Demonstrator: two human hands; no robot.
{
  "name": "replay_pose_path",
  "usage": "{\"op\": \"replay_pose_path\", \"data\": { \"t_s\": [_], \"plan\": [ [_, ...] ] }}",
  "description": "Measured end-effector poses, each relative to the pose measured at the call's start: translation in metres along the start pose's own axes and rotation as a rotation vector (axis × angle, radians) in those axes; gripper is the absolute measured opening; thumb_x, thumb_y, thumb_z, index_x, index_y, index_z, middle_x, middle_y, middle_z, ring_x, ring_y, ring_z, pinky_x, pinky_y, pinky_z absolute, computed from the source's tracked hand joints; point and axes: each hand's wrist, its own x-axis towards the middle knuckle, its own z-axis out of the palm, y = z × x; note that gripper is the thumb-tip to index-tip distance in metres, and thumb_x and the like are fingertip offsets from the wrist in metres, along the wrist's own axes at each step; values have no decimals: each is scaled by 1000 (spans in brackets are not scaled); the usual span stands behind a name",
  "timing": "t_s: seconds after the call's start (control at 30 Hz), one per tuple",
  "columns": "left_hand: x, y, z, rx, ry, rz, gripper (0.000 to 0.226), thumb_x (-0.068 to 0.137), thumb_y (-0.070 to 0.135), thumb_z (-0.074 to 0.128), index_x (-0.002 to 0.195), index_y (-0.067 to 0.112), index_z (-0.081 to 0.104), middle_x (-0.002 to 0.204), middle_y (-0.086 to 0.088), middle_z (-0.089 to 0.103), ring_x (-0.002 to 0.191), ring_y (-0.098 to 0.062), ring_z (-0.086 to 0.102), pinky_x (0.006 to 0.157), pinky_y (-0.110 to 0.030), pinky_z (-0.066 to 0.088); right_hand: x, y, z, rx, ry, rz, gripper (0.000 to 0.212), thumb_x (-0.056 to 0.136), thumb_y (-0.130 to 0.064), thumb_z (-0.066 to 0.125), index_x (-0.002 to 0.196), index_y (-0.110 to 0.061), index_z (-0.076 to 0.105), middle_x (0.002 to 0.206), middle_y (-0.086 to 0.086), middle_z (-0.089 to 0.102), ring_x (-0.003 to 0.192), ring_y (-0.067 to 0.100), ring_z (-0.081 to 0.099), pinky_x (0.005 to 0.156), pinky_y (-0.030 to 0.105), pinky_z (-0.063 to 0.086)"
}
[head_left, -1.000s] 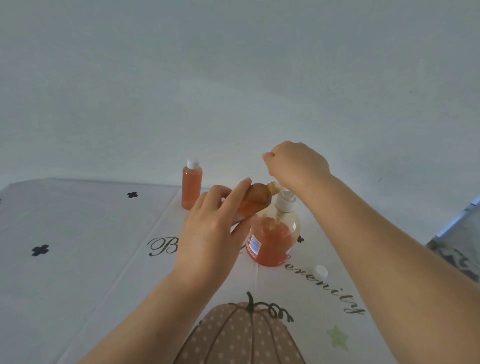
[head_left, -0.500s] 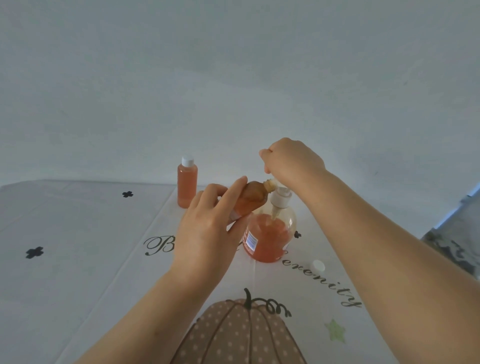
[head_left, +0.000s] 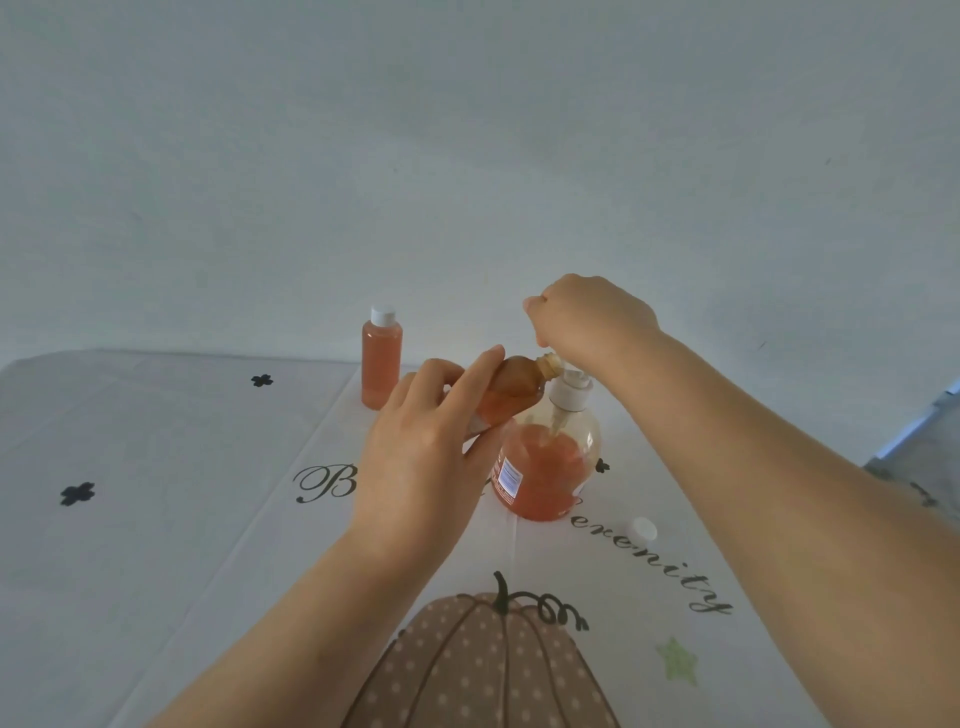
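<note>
Grips the bottle (head_left: 511, 395) in the left hand (head_left: 421, 467) at mid-frame, thumb and fingers curled round its lower body, forefinger laid straight along the side; tilts it neck-up to the right so that its open mouth meets the spout of the pump (head_left: 569, 389), likely to catch the liquid rather than spill it on the cloth (head_left: 156, 519).

Hovers the right hand (head_left: 592, 322) just above, right of centre, knuckles up and fingers bent down out of sight over the pump; cannot tell whether pinching it or merely pressing; set there, by the look of it, to drive the plunger down.

Stands the pump bottle (head_left: 545, 467) upright below both hands, about half full of orange liquid; touching the left hand or just beside it, hard to say which.

Leaves the cap (head_left: 641, 530) loose on the cloth to the lower right of the pump bottle, apart from it; presumably off the held bottle and near for closing.

Parks the spare bottle (head_left: 382, 358) upright at upper left of the hands, capped and full, well out of the way.

Counted: three bottles, one held, one with pump, one spare; two small white caps, one on, one loose; one pump; two hands; one pumpkin print (head_left: 483, 665) at bottom centre.
</note>
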Motion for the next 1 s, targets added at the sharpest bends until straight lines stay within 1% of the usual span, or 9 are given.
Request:
{"op": "replay_pose_path", "data": {
  "t_s": [0.1, 0.2, 0.3, 0.4, 0.53, 0.63, 0.83, 0.93, 1.0],
  "plan": [
    [0, -3, 3, 4, -14, 7, 53, 81, 21, 76, 130, 19, 58, 99, 0, 59, 86, -21, 57, 65, -37, 50, 2, 4, 8, 58, -9, 24, 32, 93, -24, 36, 84, -13, 65, 83, 3, 63, 65, 21, 52, 53, 27, 30],
    [-2, -2, 2, 2, -19, -2, 51, 82, 21, 75, 130, 19, 58, 99, 0, 59, 87, -20, 57, 66, -37, 50, 2, 4, 10, 94, -19, 38, 36, 94, -26, 34, 90, -14, 68, 87, 3, 66, 70, 22, 56, 53, 27, 31],
    [-2, -1, 0, 8, -22, 0, 52, 82, 22, 75, 131, 20, 57, 100, 1, 59, 88, -20, 56, 67, -37, 50, 0, 5, 9, 100, -15, 26, 38, 95, -28, 33, 90, -14, 68, 86, 3, 65, 68, 22, 55, 54, 27, 31],
    [-1, 1, 0, 2, -6, -6, 53, 81, 23, 76, 131, 20, 58, 98, 1, 58, 87, -19, 55, 65, -35, 49, -2, 5, 1, 82, 22, -1, 37, 96, -29, 32, 85, -14, 64, 80, 3, 63, 62, 20, 52, 53, 27, 30],
    [1, 2, -1, 2, 6, -10, 54, 80, 23, 77, 130, 20, 58, 97, 1, 58, 85, -18, 55, 61, -33, 49, -6, 4, -8, -40, 83, -44, 39, 99, -32, 30, 70, -15, 48, 71, 1, 54, 58, 18, 46, 51, 26, 27],
    [1, 0, -2, 7, 10, 0, 53, 80, 25, 76, 130, 20, 59, 97, 1, 59, 84, -18, 55, 61, -34, 49, -7, 2, -9, -86, 79, -46, 38, 100, -31, 30, 70, -16, 48, 72, 0, 52, 59, 17, 46, 52, 26, 28],
    [2, 1, -2, 8, 16, -5, 53, 81, 26, 75, 131, 19, 58, 97, 1, 59, 84, -17, 54, 63, -33, 49, -8, -2, -7, -101, 93, -37, 37, 100, -30, 30, 70, -17, 47, 72, 1, 50, 60, 17, 44, 52, 26, 28],
    [1, -1, -1, -2, 6, -3, 52, 81, 25, 75, 130, 19, 59, 98, 1, 59, 85, -18, 55, 65, -34, 50, -8, -2, -2, -97, 89, -31, 35, 100, -26, 32, 68, -18, 45, 72, 1, 50, 62, 19, 46, 56, 29, 31],
    [1, -2, 0, -6, -5, -1, 53, 80, 24, 76, 130, 19, 58, 98, 1, 59, 86, -19, 56, 66, -36, 50, -8, -1, 2, -84, 75, -18, 34, 99, -23, 33, 67, -17, 43, 72, 1, 49, 60, 18, 44, 56, 30, 31]
  ]
}}
